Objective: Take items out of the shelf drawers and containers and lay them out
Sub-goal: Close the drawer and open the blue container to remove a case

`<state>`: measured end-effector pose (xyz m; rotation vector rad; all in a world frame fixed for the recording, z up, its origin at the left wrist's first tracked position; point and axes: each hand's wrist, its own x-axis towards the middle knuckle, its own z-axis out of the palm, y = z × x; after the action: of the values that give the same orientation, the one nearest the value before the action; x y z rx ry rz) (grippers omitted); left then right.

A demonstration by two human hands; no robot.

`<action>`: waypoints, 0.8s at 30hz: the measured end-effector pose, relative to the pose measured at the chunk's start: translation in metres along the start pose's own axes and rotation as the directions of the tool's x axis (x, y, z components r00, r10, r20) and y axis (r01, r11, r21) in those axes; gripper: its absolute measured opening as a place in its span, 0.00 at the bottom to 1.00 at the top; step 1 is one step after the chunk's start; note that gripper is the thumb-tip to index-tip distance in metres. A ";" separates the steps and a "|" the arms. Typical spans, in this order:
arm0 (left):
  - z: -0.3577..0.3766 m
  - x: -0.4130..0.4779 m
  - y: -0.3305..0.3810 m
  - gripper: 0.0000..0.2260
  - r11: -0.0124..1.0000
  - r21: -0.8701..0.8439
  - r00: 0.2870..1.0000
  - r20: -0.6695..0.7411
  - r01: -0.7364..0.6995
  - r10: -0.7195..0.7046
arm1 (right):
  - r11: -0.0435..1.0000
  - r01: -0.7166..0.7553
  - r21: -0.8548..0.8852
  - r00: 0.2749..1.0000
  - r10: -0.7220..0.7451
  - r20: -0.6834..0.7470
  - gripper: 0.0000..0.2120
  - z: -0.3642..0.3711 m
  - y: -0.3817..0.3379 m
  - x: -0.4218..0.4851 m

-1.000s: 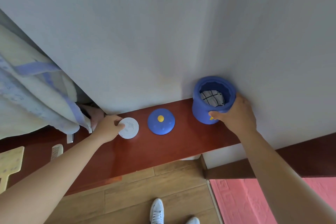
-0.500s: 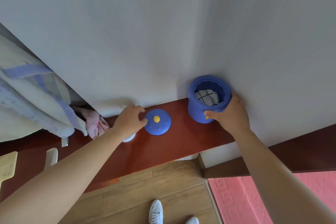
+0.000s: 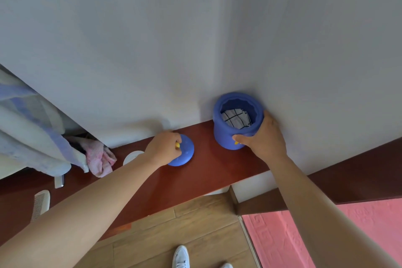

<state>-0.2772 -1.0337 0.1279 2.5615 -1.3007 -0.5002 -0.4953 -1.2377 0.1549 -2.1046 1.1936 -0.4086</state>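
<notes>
Since a second ago my left hand is off the white disc and now pinches the yellow knob of the blue lid, which lies on the shelf. My right hand grips the pot, which stands against the wall with a checked cloth inside.

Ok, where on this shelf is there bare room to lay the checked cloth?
Bare wood between the lid and the pot, and along the front edge of the shelf. Crowded leftward: white disc, pink cloth, comb.
</notes>
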 end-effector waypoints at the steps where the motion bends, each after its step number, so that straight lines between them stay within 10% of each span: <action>1: -0.007 0.000 0.005 0.11 1.000 -0.026 0.999 -0.045 -0.002 0.001 | 1.000 -0.003 -0.004 1.000 0.003 0.010 0.57 0.000 0.000 0.000; 10: -0.110 0.015 0.100 0.11 0.935 -0.239 0.908 -0.388 -0.263 0.156 | 0.999 -0.012 0.036 1.000 0.012 0.005 0.55 0.000 -0.001 -0.001; 24: -0.081 0.062 0.183 0.12 0.940 -0.040 0.939 -0.076 -0.340 0.337 | 0.998 -0.017 0.054 1.000 0.016 0.009 0.51 0.003 -0.002 -0.002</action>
<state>-0.3459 -1.1867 0.2537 2.2227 -1.6351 -0.3681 -0.4935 -1.2342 0.1542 -2.0475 1.1814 -0.4192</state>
